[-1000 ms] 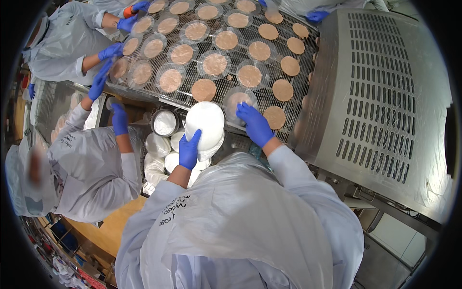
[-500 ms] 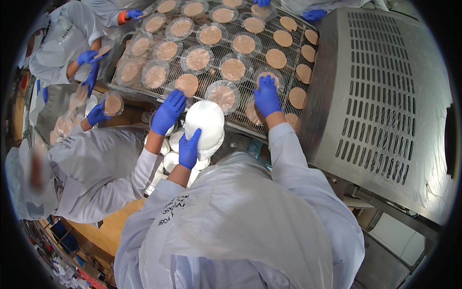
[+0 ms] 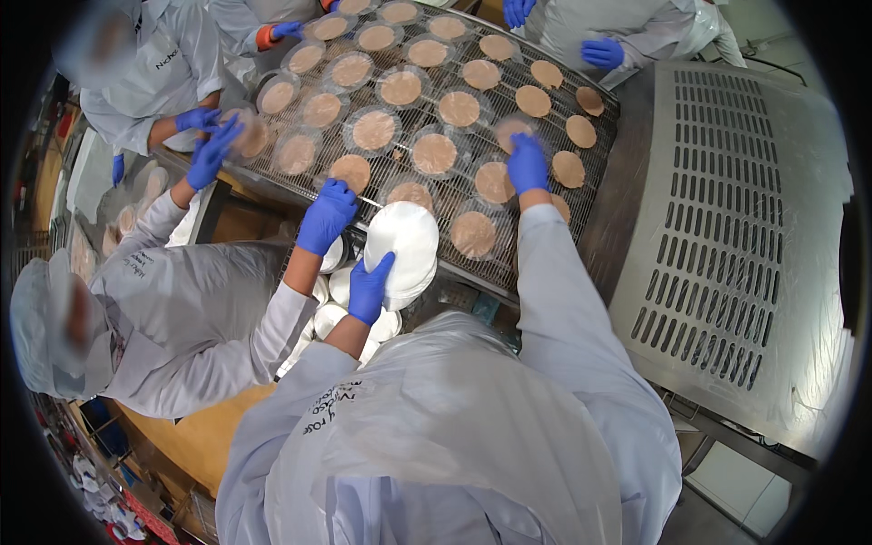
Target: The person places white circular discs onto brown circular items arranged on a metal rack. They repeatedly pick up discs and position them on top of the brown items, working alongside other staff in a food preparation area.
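Note:
In my left hand (image 3: 371,289) is a thick stack of white round sheets (image 3: 402,243), gripped with the thumb on top, in front of the conveyor's near edge. My right hand (image 3: 528,165) reaches over the wire-mesh conveyor, fingers down on a thin tan disc (image 3: 514,134); disc and fingertips are smeared by motion. Nearer me lie two more tan discs on clear round films, one disc (image 3: 494,183) just beyond the other disc (image 3: 472,234). Below my left hand, more white round stacks (image 3: 331,318) are partly hidden by my arm.
Rows of tan discs cover the mesh conveyor (image 3: 400,156); several on the right lack film. A slotted steel cover (image 3: 718,227) flanks it on the right. At left, a co-worker's gloved hand (image 3: 327,218) works close beside mine. Another person's gloved hand (image 3: 602,53) rests beyond the conveyor.
My right hand has moved one disc farther along the row. The discs and the whole view have shifted slightly. A co-worker's hand at left now reaches out with a blurred disc.

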`<state>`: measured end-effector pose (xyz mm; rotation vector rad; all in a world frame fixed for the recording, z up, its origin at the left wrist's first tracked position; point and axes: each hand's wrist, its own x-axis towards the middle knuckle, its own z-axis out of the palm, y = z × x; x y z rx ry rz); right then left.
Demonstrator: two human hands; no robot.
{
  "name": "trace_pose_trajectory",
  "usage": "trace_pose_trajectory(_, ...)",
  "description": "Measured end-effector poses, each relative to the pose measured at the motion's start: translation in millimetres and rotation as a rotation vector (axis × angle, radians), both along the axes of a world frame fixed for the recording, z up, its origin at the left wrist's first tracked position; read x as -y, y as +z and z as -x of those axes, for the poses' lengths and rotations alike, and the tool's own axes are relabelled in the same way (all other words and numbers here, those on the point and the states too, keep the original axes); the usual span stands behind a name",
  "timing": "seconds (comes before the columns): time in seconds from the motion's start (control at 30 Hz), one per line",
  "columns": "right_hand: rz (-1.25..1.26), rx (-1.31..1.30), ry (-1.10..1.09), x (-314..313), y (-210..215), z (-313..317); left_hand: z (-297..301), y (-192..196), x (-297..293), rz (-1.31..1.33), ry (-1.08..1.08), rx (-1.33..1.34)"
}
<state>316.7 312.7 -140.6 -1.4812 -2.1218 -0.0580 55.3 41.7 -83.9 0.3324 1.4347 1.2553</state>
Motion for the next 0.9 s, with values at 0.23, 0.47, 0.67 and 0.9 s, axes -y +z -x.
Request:
trace_pose_trajectory(0.23, 0.786, -0.441, 0.315, 97.5, 90.2, 96.1, -9.6, -2.4, -51.7, -0.097, 0.013, 0.106)
trace_pose_trajectory(0.47, 0.846, -0.846, -0.032, 37.2, 101.1, 37.6, 0.0, 5.5, -35.0, -0.045, -0.007, 0.075)
trace_pose_trajectory(0.67, 0.312, -0.18, -0.247, 1.0, 37.3, -29.5, -13.4, -0.5, -21.2, -0.024, -0.064, 0.058)
trace_pose_trajectory(0.9, -0.003, -0.161, 0.168, 119.0, 6.6, 2.9, -22.7, 0.0, -22.2, -0.036, 0.006, 0.119)
